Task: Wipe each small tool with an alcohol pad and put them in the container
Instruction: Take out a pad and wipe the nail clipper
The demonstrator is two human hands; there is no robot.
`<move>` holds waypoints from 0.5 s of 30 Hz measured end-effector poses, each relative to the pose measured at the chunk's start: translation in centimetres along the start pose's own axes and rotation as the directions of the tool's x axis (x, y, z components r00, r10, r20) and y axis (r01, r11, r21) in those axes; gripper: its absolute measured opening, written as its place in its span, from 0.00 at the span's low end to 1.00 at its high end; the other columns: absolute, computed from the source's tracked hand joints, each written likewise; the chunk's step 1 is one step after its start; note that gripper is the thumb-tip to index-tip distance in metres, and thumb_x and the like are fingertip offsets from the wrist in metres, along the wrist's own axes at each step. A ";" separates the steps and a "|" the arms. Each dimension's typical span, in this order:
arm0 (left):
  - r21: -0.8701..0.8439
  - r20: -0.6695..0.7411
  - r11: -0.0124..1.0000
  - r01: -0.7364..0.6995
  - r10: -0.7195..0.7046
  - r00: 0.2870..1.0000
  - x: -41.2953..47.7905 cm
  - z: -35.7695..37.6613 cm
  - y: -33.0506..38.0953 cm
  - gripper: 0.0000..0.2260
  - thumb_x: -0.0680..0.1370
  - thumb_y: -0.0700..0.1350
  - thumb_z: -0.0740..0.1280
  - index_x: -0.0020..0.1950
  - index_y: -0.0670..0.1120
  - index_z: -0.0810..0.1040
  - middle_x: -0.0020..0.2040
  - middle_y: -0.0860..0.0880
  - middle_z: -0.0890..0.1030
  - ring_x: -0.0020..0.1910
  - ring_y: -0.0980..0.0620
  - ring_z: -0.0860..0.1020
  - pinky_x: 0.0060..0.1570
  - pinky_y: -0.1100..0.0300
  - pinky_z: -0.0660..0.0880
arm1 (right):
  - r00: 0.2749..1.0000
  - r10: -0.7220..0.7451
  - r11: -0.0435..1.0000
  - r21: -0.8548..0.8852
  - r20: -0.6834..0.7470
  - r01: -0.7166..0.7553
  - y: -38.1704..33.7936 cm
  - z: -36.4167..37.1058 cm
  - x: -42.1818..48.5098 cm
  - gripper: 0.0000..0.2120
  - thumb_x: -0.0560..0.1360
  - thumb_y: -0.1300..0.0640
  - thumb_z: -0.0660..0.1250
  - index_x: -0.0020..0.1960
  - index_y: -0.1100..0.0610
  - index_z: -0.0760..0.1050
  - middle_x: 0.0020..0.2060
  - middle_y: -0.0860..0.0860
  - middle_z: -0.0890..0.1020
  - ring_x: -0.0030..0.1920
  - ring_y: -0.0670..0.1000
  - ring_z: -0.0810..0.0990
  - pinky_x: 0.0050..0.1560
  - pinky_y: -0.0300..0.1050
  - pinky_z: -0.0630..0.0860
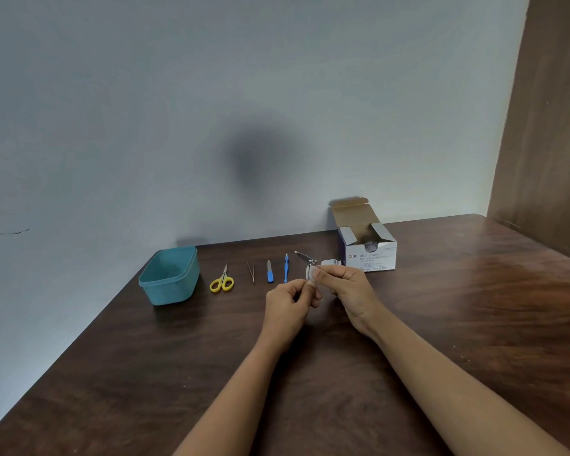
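We are pinching the white alcohol pad (pixel 311 272) round the silver metal nail clipper (pixel 305 257) with the right hand (pixel 349 284), lifted clear of the table for all-round wiping. The left hand (pixel 290 297), fingers curled, is apparently gripping its lower end. 4 tools (pixel 270 272) are waiting beside the teal plastic container (pixel 170 274).

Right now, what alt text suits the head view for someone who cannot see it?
The left hand and right hand hold a nail clipper in a white pad above a dark table. Beyond lie scissors, tweezers, a nail file and a blue-handled tool in a row, a teal container left of them, an open swab box right.
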State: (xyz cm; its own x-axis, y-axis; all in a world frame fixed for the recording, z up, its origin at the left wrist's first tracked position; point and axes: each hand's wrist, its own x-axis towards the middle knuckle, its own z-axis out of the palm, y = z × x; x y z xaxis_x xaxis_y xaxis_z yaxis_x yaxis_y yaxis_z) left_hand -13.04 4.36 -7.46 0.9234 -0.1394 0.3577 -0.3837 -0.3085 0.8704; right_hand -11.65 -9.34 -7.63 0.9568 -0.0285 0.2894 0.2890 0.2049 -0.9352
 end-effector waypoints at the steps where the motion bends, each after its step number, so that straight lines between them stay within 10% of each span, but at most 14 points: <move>1: 0.018 0.008 1.000 -0.008 0.008 1.000 0.0 0.0 0.0 0.14 0.80 0.45 0.63 0.37 0.45 0.81 0.34 0.49 0.81 0.34 0.60 0.76 0.39 0.68 0.72 | 1.000 0.006 1.000 0.001 0.000 -0.006 0.1 0.0 0.0 0.09 0.74 0.61 0.70 0.50 0.66 0.82 0.31 0.46 0.82 0.34 0.39 0.78 0.39 0.29 0.72; 15: 0.127 0.021 0.989 -0.079 0.077 0.997 0.0 0.1 0.2 0.13 0.80 0.43 0.63 0.38 0.44 0.81 0.31 0.53 0.80 0.32 0.61 0.77 0.37 0.69 0.74 | 0.992 -0.103 0.983 -0.158 -0.074 0.090 0.0 1.2 -0.3 0.11 0.78 0.60 0.65 0.44 0.66 0.81 0.32 0.55 0.80 0.32 0.45 0.76 0.36 0.32 0.75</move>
State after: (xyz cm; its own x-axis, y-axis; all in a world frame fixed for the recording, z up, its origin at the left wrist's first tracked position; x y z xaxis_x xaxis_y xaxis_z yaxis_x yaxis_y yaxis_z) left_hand -13.09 4.18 -7.28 0.8905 -0.1828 0.4166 -0.4541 -0.4131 0.7894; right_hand -12.02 -8.13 -7.46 0.9216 -0.1223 0.3684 0.3759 0.0443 -0.9256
